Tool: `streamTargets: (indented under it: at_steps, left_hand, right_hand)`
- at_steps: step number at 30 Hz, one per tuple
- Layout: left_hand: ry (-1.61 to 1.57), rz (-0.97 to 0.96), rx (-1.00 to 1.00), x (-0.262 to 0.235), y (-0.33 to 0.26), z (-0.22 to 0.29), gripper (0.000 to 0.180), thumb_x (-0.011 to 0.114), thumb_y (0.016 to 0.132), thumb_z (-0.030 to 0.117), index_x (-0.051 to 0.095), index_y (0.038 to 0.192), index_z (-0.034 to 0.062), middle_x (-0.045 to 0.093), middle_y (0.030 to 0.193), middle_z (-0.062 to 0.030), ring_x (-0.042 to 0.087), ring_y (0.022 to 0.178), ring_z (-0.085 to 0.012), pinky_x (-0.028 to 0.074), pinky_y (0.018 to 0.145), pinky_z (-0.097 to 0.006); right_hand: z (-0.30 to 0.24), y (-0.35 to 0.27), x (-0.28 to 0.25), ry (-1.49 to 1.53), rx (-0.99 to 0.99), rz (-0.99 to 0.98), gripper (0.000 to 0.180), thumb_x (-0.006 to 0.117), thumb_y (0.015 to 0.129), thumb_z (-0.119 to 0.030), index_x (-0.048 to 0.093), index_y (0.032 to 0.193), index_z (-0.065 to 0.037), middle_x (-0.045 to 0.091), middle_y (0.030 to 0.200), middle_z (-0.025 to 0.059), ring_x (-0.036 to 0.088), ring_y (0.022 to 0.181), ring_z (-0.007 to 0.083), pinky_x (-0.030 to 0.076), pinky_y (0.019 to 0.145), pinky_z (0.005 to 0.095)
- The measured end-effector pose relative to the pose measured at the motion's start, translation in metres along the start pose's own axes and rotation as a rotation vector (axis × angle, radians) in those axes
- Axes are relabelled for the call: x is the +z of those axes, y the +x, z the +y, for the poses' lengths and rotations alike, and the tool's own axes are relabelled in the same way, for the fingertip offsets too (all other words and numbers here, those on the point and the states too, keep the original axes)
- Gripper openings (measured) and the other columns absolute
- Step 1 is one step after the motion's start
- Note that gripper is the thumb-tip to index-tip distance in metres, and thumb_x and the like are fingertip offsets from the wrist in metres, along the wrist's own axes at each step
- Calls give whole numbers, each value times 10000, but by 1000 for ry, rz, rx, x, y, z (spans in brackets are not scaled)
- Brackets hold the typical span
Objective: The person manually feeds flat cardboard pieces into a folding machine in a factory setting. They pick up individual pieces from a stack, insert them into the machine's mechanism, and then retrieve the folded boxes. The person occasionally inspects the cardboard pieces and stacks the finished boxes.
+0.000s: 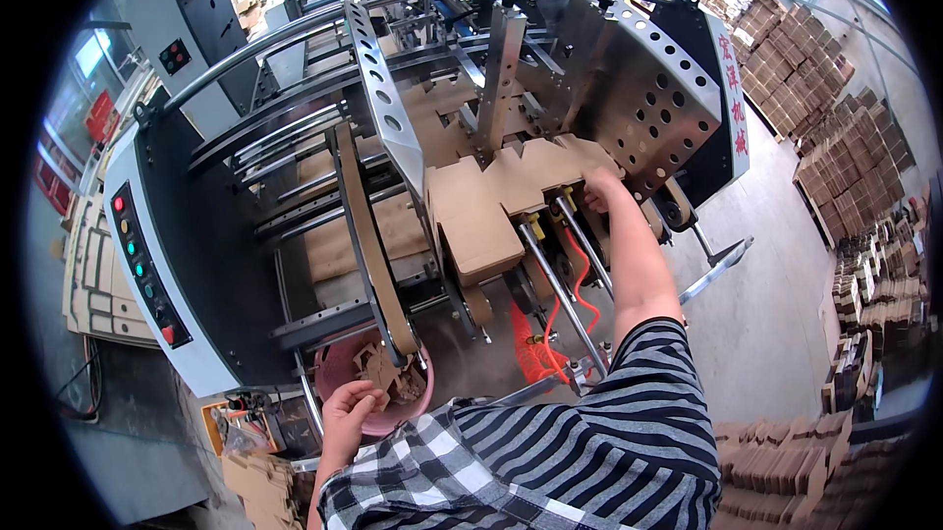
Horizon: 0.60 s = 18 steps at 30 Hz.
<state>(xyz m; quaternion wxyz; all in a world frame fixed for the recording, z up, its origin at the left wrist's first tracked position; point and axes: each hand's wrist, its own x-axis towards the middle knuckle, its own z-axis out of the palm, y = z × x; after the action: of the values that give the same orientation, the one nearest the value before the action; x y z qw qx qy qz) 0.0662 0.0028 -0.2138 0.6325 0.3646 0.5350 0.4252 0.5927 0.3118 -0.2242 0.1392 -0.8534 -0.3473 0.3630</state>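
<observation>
- The machine [211,294] fills most of the view, with dark side walls, pale outer casings and metal rods running across its frame.
- Stacks of brown cardboard [820,186] stand on the floor at the right, well apart from the person.
- The person's right arm, in a black-and-grey striped sleeve [653,383], reaches up and forward toward the machine.
- A broad metal plate [673,103] with round holes stands tilted beyond the right hand; a narrower perforated strip [388,108] rises to the left of the blanks.
- The cardboard blanks [471,225], plain brown with notched edges, lie on the near middle of the machine, between those two metal pieces.
- A pink tub [337,365] sits below the machine's near edge, holding torn cardboard scraps [405,381].
- A brown belt [365,235] runs lengthwise to the left of the blanks.
- A strip of coloured buttons [139,255] lines the left casing.
- An orange hose [528,353] hangs under the near rods.
- The right hand [601,191] is at the blanks' right edge, fingers curled inward; whether they grasp or only press the cardboard cannot be told.
- The left hand [351,412] is beside the tub in view, fingers loosely bent; whether they pinch anything cannot be told.
</observation>
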Motion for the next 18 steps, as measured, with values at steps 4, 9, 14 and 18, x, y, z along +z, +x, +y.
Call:
streamTargets:
  at_steps: [4,9,14,18]
  left_hand:
    - [80,5,0,2,3,2,239,570,871,-8,565,1109,-21,668,968,-119,652,881,-186,515,806,-294]
    - [90,31,-24,-2,3,1,247,574,868,-9,562,1114,-21,668,970,-114,646,897,-182,510,826,-290]
    - [102,2,-44,5,10,0,255,575,864,-11,559,1119,-23,668,984,-115,641,910,-179,506,835,-289]
    - [117,-27,-61,9,14,-2,258,576,862,-17,557,1119,-27,665,999,-119,639,912,-178,504,842,-290]
  right_hand:
    - [1,25,22,248,-65,129,539,506,848,-518,608,1010,-15,623,779,163,594,590,270,488,538,400]
    - [-17,7,13,260,26,31,600,554,817,-530,552,1156,-35,619,934,191,621,704,280,493,595,392]
    - [-20,9,7,238,10,-56,697,553,839,-545,433,1305,-41,602,1092,232,633,909,371,480,789,461]
    - [-12,9,14,156,-98,110,509,604,810,-448,584,1047,2,642,833,173,647,714,290,501,634,393]
